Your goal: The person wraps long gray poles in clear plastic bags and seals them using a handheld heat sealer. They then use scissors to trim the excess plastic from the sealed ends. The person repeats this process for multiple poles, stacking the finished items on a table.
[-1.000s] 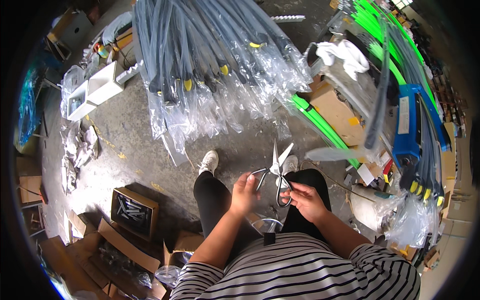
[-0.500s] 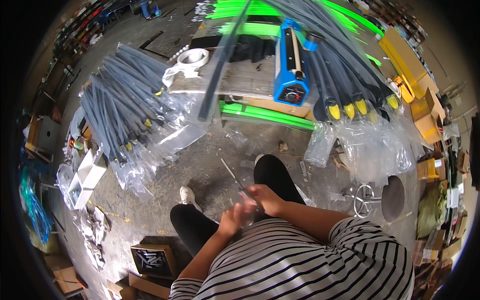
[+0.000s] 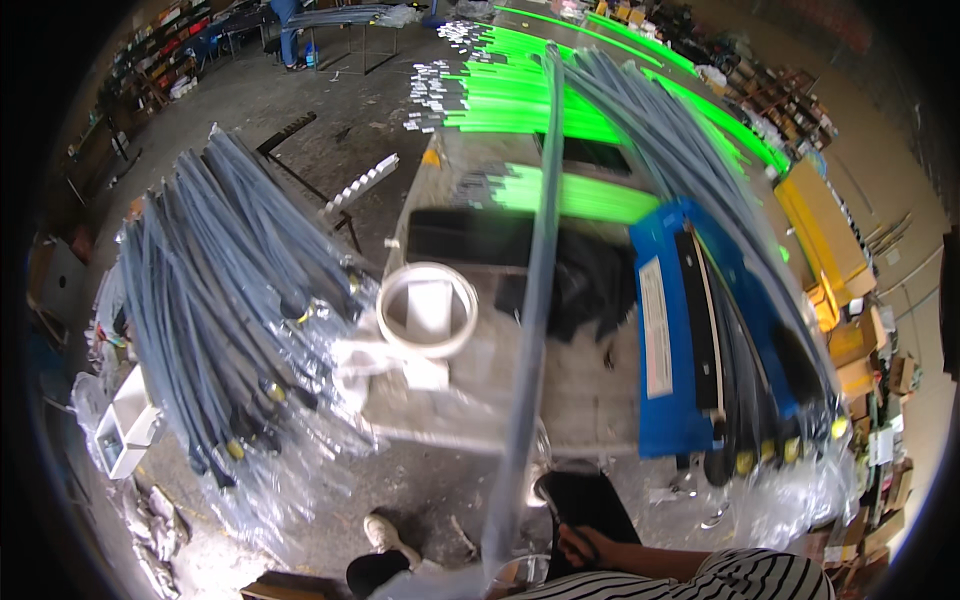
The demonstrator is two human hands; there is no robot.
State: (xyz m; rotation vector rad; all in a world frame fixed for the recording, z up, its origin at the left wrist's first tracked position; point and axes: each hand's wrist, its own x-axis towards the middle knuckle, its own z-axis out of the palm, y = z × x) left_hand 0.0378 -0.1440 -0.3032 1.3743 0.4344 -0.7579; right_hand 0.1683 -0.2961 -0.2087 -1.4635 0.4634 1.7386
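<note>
A long grey strip in a clear plastic sleeve [image 3: 540, 260] slants from the far side of the table toward my lap, its near end blurred. My right hand [image 3: 585, 547] is low in front of my body, fingers curled beside my dark-trousered knee. A dark curved piece shows at its fingers, too unclear to name. Of my left hand only a blurred skin-coloured patch may show by the strip's near end, at the lower edge; its fingers are hidden. Nearest on the table are a white tape roll [image 3: 428, 310] and a blue heat sealer [image 3: 660, 340].
Bagged grey strips [image 3: 230, 300] lie piled at the left, and another bundle [image 3: 690, 170] stretches along the right. Bright green rods [image 3: 540, 90] cover the far table. A white box [image 3: 125, 430] stands at far left, cardboard boxes [image 3: 820, 230] at the right. A person [image 3: 288, 35] stands far back.
My view has tilted up toward the table, so my hands now sit at the lower edge. The thin-bladed tool earlier at my hands no longer shows clearly. The sleeved strip now reaches my lap.
</note>
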